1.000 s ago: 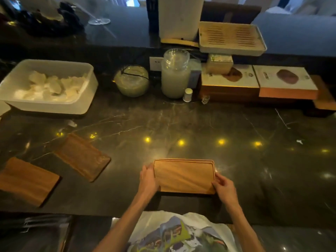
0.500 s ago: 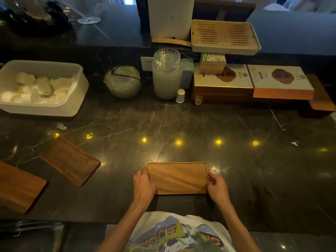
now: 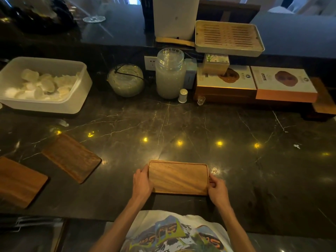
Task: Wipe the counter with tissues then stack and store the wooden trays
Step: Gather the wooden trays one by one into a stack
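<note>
A light wooden tray [image 3: 179, 177] lies near the front edge of the dark marble counter [image 3: 181, 124], right in front of me. My left hand [image 3: 142, 184] grips its left short edge and my right hand [image 3: 217, 190] grips its right short edge. Two darker wooden trays lie apart to the left: one [image 3: 71, 157] angled on the counter, the other [image 3: 19, 180] at the frame's left border. I cannot tell whether the held tray is lifted or resting.
A white tub [image 3: 43, 84] of crumpled tissues stands at the back left. Along the back are a glass bowl [image 3: 126, 80], a tall jar [image 3: 170, 73], a small white bottle [image 3: 182, 95], flat boxes [image 3: 254, 82] and a slatted tea tray [image 3: 229, 37].
Both hands keep their hold on the light tray's ends. The view has shifted slightly, so everything sits a little further left in frame; the tray itself stays in front of me.
</note>
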A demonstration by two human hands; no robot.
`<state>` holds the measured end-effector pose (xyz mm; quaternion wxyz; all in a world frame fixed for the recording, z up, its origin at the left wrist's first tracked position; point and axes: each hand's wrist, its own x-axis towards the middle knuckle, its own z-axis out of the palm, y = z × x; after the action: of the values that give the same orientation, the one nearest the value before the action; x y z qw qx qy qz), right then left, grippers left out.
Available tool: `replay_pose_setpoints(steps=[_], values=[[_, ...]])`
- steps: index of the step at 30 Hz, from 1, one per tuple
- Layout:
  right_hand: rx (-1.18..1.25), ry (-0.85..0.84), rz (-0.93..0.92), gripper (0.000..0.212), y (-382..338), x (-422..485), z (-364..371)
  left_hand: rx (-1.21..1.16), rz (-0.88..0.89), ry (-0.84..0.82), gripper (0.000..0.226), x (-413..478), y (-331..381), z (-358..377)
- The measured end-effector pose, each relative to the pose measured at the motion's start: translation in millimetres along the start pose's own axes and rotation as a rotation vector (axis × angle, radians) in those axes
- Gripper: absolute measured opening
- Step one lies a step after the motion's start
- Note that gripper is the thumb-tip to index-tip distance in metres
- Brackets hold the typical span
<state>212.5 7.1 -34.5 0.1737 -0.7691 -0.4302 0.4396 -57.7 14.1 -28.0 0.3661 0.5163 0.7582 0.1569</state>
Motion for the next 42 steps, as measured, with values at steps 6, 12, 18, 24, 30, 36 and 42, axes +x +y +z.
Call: replay_pose_setpoints(steps=[6, 12, 18, 24, 30, 36, 42], values=[[0.002, 0.012, -0.012, 0.053, 2, -1, 2, -0.019, 0.045, -0.008, 0.051, -2, -6, -3], [0.007, 0.019, -0.031, 0.048, 3, -1, 3, -0.057, 0.038, -0.020, 0.060, -2, -7, -5], [0.014, 0.044, -0.017, 0.048, 3, -1, 6, -0.081, 0.035, -0.036, 0.062, -3, -7, -7], [0.040, 0.019, -0.011, 0.048, 4, 0, 6, -0.123, 0.023, -0.043, 0.057, -4, -8, -7], [0.190, 0.059, 0.008, 0.044, 3, -8, 6, -0.177, -0.102, -0.075, 0.042, 0, -5, -5], [0.234, 0.005, 0.022, 0.042, 4, -8, 3, -0.181, -0.124, -0.103, 0.038, 2, -4, -5], [0.170, 0.013, -0.004, 0.045, -4, -10, 0, -0.161, -0.130, -0.181, 0.039, 7, -6, -13]])
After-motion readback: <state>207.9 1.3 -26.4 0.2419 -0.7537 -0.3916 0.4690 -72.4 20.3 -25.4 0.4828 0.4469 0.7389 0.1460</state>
